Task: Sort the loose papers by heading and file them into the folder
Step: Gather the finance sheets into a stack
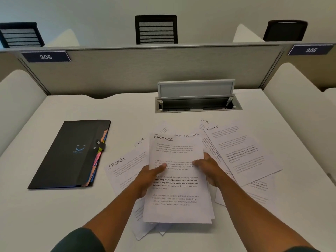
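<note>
We grip a thin stack of white printed sheets point(177, 179) headed "FINANCE" by its two side edges, left hand point(148, 176) with thumb on top, right hand point(209, 167) curled round the far edge. Around this stack, loose papers point(245, 151) fan over the smooth white desk point(54, 215), handwritten "SPORTS", "HR", "FINANCE". Left of the stack lies the matte black folder point(71, 155), shut, with coloured tabs and a blue smile logo. Beyond it, plaques read "306" and "305".
</note>
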`<act>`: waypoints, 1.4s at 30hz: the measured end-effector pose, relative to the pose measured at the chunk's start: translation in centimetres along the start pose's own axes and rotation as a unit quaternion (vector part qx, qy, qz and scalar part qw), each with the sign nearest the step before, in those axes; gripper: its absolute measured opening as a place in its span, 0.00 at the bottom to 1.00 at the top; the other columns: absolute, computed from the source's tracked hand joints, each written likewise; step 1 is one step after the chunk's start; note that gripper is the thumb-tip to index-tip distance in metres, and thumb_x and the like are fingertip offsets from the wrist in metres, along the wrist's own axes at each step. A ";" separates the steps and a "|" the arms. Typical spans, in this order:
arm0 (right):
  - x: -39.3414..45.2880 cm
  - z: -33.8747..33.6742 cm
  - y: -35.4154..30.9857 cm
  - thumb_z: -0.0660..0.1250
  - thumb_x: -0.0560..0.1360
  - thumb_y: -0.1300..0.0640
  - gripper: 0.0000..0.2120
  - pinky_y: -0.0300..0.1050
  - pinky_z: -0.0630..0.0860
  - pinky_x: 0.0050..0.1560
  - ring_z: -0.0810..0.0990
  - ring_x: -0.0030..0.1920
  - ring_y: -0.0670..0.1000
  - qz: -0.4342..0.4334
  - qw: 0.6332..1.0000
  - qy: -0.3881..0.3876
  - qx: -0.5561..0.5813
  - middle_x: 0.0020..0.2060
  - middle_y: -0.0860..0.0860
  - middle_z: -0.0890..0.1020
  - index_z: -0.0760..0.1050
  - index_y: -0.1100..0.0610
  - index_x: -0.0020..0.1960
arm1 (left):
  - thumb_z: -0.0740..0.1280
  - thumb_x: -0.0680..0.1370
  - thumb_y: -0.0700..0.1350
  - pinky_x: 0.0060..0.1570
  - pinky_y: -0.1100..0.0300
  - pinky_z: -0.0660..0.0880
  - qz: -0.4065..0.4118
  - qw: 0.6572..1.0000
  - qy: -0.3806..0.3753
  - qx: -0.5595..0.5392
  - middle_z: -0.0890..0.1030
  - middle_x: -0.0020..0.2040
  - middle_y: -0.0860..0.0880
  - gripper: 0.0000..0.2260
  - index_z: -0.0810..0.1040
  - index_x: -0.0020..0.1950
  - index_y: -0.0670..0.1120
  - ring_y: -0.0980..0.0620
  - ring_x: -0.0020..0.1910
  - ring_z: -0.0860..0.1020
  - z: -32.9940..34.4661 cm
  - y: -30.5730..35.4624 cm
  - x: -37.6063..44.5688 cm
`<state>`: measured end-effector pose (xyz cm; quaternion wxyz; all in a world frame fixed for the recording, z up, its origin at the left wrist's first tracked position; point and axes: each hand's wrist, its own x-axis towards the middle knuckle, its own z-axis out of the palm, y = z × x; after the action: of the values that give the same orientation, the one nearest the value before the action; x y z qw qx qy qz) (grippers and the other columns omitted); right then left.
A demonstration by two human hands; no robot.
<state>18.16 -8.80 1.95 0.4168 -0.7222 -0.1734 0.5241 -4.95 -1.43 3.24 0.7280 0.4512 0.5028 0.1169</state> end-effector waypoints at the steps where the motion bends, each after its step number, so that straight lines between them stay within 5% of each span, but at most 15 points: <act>1: -0.2 -0.2 -0.1 0.67 0.73 0.61 0.28 0.57 0.76 0.62 0.78 0.58 0.55 -0.002 1.000 0.003 -0.004 0.62 0.53 0.78 0.65 0.53 0.72 | 0.73 0.75 0.52 0.54 0.42 0.80 0.002 1.000 0.000 0.008 0.86 0.52 0.45 0.18 0.79 0.63 0.45 0.43 0.49 0.85 0.1 -0.1 0.2; 6: -0.2 -1.9 0.0 0.67 0.74 0.60 0.22 0.56 0.77 0.60 0.80 0.56 0.54 -0.017 0.999 0.026 0.006 0.62 0.53 0.79 0.69 0.53 0.68 | 0.73 0.75 0.45 0.52 0.43 0.81 0.008 0.999 -0.017 0.040 0.86 0.51 0.44 0.16 0.79 0.61 0.43 0.43 0.49 0.85 1.2 0.0 1.1; 10: 0.1 -3.1 -0.1 0.66 0.76 0.49 0.24 0.54 0.77 0.61 0.79 0.59 0.53 -0.026 0.999 0.038 -0.016 0.63 0.50 0.78 0.68 0.53 0.71 | 0.73 0.76 0.45 0.48 0.49 0.82 0.015 0.998 -0.017 0.062 0.86 0.50 0.46 0.14 0.79 0.60 0.44 0.45 0.48 0.86 2.8 0.1 2.0; 13: 0.0 -4.6 -0.6 0.64 0.77 0.45 0.16 0.47 0.78 0.51 0.79 0.51 0.50 -0.052 0.990 0.120 -0.054 0.53 0.50 0.80 0.74 0.54 0.58 | 0.73 0.76 0.45 0.49 0.49 0.82 0.021 0.998 0.001 0.065 0.87 0.49 0.46 0.13 0.80 0.59 0.44 0.46 0.47 0.86 3.6 0.2 2.7; 17: 0.5 -7.5 -0.4 0.67 0.77 0.52 0.08 0.40 0.71 0.36 0.78 0.43 0.50 -0.074 0.966 0.231 -0.086 0.46 0.52 0.81 0.74 0.56 0.50 | 0.72 0.76 0.45 0.48 0.51 0.82 0.024 0.997 0.022 0.063 0.86 0.50 0.47 0.13 0.79 0.59 0.44 0.46 0.48 0.85 4.4 0.2 3.4; 21: 1.8 -11.5 -0.2 0.68 0.74 0.56 0.07 0.44 0.73 0.45 0.78 0.49 0.53 -0.076 0.940 0.301 -0.143 0.49 0.52 0.79 0.75 0.56 0.50 | 0.71 0.77 0.44 0.47 0.49 0.82 0.019 0.998 0.034 0.058 0.86 0.50 0.47 0.11 0.79 0.59 0.45 0.45 0.48 0.85 5.3 0.1 4.1; 26: 3.2 -16.2 -0.3 0.69 0.71 0.59 0.19 0.54 0.77 0.57 0.75 0.60 0.59 -0.020 0.916 0.334 -0.221 0.58 0.57 0.76 0.74 0.61 0.61 | 0.70 0.78 0.45 0.52 0.42 0.81 0.013 0.997 0.036 0.061 0.86 0.50 0.47 0.11 0.78 0.60 0.45 0.43 0.48 0.85 6.5 -0.2 4.9; 32: 4.8 -19.1 -0.1 0.70 0.70 0.55 0.24 0.58 0.75 0.59 0.71 0.61 0.60 0.083 0.882 0.356 -0.296 0.59 0.59 0.71 0.71 0.62 0.63 | 0.71 0.78 0.45 0.51 0.41 0.81 0.022 0.997 0.045 0.052 0.86 0.50 0.47 0.12 0.78 0.60 0.46 0.44 0.47 0.85 8.0 -0.3 5.8; 42: 7.4 -21.5 0.1 0.72 0.70 0.45 0.33 0.57 0.70 0.63 0.69 0.65 0.60 0.069 0.871 0.324 -0.362 0.64 0.58 0.69 0.67 0.60 0.68 | 0.71 0.77 0.46 0.49 0.46 0.82 0.015 0.996 0.065 0.057 0.86 0.50 0.48 0.10 0.78 0.58 0.48 0.45 0.47 0.85 9.9 0.1 7.3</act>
<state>40.37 -12.83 -0.44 0.1213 -0.9620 -0.1560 0.1884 6.79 -2.19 -0.43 0.6653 0.4910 0.5477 0.1277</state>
